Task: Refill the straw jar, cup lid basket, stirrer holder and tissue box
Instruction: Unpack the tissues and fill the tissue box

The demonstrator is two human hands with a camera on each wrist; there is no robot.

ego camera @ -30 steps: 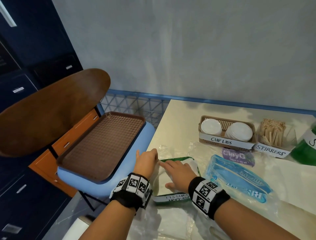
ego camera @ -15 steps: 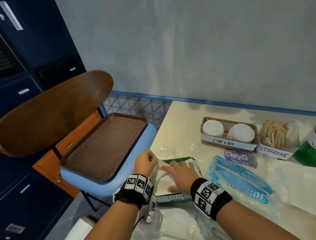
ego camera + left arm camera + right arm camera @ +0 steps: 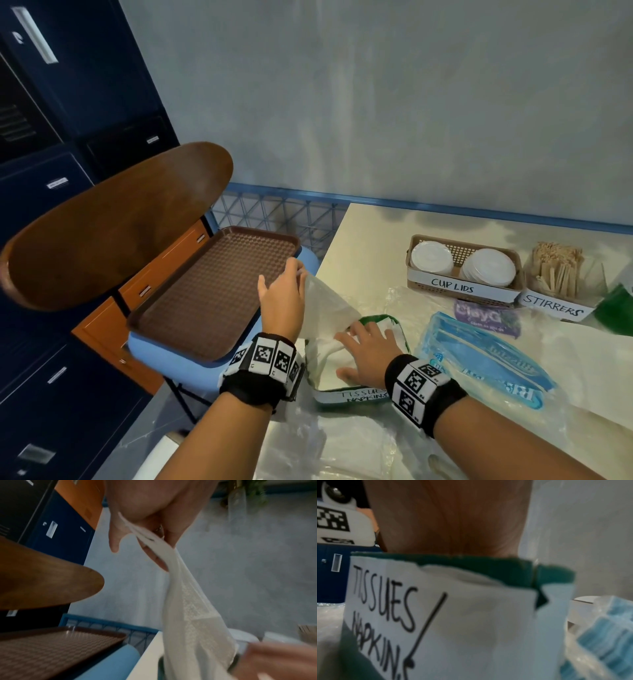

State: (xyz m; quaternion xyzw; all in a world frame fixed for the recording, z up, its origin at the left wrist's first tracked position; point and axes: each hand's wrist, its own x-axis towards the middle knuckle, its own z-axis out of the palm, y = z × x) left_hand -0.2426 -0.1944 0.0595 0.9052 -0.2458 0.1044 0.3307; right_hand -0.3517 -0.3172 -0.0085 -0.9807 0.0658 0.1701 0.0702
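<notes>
A green tissue box point(image 3: 346, 397) labelled "TISSUES NAPKINS" point(image 3: 388, 609) sits at the table's front left corner, with white tissues inside. My right hand point(image 3: 366, 353) lies flat with straight fingers on the tissues in the box. My left hand point(image 3: 284, 298) pinches the top of one white tissue point(image 3: 322, 308) point(image 3: 187, 601) and holds it raised above the box, stretched up from the stack. Further back stand the cup lid basket point(image 3: 462, 274) with two stacks of white lids, the stirrer holder point(image 3: 558, 284) with wooden sticks, and a green straw jar point(image 3: 616, 308) at the right edge.
A brown tray point(image 3: 212, 294) rests on a blue chair seat left of the table. Blue tissue packs in clear plastic point(image 3: 479, 363) and a purple packet point(image 3: 486, 317) lie right of the box. Loose clear plastic point(image 3: 325, 445) covers the table's front. Dark cabinets stand at left.
My left hand rose from the box edge, lifting a tissue up and away from the stack. My right hand stayed pressed on the tissues in the box.
</notes>
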